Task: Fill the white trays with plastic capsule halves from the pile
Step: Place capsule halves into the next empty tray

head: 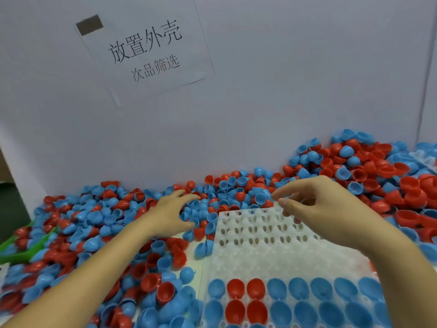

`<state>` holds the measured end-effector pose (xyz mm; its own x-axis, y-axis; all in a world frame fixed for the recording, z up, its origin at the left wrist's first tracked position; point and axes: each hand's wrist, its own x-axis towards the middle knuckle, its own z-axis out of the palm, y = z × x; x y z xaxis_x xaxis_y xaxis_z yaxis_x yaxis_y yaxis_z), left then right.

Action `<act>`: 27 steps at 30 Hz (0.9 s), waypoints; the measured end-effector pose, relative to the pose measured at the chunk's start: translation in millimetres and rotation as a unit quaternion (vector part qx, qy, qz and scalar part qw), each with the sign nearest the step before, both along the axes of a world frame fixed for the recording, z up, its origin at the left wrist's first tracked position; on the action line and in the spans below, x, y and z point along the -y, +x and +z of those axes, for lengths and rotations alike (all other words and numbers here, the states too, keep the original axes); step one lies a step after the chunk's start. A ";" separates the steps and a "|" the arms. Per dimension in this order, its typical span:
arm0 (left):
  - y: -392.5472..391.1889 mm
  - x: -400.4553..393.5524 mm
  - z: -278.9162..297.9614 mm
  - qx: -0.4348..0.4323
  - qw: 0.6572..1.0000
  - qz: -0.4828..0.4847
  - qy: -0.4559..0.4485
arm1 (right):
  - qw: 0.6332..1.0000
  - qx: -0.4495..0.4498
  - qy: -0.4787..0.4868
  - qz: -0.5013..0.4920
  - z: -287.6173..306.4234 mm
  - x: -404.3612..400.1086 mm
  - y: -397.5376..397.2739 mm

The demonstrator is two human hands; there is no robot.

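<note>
A white tray (260, 235) with rows of round pockets lies in front of me. Its two nearest rows hold blue and red capsule halves (298, 290); the far rows are bare. A big pile of red and blue capsule halves (227, 188) runs along the wall and down the left side. My left hand (172, 211) reaches into the pile left of the tray's far corner, fingers spread and bent over the blue halves. My right hand (316, 204) hovers over the tray's far edge with fingers loosely curled; I see nothing held in it.
A white wall with a printed paper sign (146, 48) stands right behind the pile. A green scoop-like piece (14, 247) lies half buried at the left. The pile rises higher at the right (378, 166). A strip of bare table (201, 271) shows left of the tray.
</note>
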<state>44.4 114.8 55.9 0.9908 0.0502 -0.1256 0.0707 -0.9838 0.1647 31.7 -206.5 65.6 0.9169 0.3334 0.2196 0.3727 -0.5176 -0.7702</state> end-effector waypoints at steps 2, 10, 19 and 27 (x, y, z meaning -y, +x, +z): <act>25.5 10.3 -2.6 0.005 0.999 -0.011 -0.040 | 1.000 -0.003 0.001 0.001 -1.0 -1.0 -0.5; 127.1 91.5 -9.0 0.014 0.998 0.018 -0.058 | 1.000 -0.002 0.009 0.003 -0.9 8.1 1.6; 166.9 146.4 -56.2 -0.037 0.987 0.152 -0.023 | 0.999 -0.006 0.038 -0.005 -2.5 17.5 4.0; 171.3 132.2 -60.1 0.039 0.987 0.150 -0.033 | 0.999 -0.013 0.035 0.002 -3.5 15.9 2.7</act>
